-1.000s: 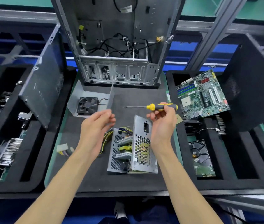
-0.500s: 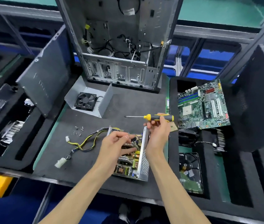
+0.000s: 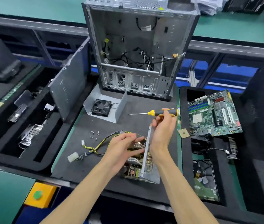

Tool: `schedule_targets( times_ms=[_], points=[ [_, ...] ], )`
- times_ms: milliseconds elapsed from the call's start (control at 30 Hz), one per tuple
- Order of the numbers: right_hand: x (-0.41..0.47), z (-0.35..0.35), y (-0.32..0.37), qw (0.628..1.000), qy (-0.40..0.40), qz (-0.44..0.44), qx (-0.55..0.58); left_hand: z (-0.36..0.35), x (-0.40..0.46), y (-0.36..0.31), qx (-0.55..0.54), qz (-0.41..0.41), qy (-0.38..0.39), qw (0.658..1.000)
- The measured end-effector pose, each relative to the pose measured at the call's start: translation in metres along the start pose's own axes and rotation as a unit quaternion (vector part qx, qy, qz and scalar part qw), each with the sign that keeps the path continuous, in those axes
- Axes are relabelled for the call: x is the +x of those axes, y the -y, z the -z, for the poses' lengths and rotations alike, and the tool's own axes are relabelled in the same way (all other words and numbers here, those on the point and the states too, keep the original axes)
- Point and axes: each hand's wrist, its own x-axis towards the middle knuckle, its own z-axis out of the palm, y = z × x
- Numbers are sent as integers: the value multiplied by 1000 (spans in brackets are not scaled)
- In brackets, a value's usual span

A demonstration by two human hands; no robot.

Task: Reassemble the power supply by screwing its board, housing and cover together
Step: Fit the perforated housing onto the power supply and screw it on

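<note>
Fingers of my left hand [image 3: 124, 147] curl onto the open grey perforated-metal power supply [image 3: 141, 162] on the tabletop [image 3: 79, 160], steadying it; my right hand [image 3: 162, 131] braces its wall, its grip keeping the yellow-and-black screwdriver [image 3: 162, 112] ready.

Computer repair and assembly workbench in an electronics workshop

An opened desktop tower case [image 3: 137, 50] stands on a dark foam mat [image 3: 73, 152], with foam-lined trays on both sides holding a motherboard [image 3: 213, 113], a hard drive [image 3: 206, 180] and heatsinks [image 3: 31, 135]; loose screws [image 3: 94, 135] lie on the mat, and aluminium frame rails [image 3: 225, 47] and a green floor [image 3: 31, 7] sit behind.
</note>
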Motion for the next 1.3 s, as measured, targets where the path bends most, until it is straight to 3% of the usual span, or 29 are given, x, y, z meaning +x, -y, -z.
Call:
schedule_targets(
  times_ms=[367, 633, 933, 1300],
  points=[
    [-5, -26, -11, 995, 11, 29, -100, 26, 15, -12, -41, 52, 45, 997],
    [11, -2, -1, 996, 18, 6, -87, 8, 20, 4, -45, 52, 45, 997],
    [11, -8, -9, 988, 75, 67, -116, 3, 36, 23, -59, 87, 19, 994],
    [35, 39, 8, 983, 94, 109, -117, -43, 49, 66, -41, 86, 12, 995]
  ],
)
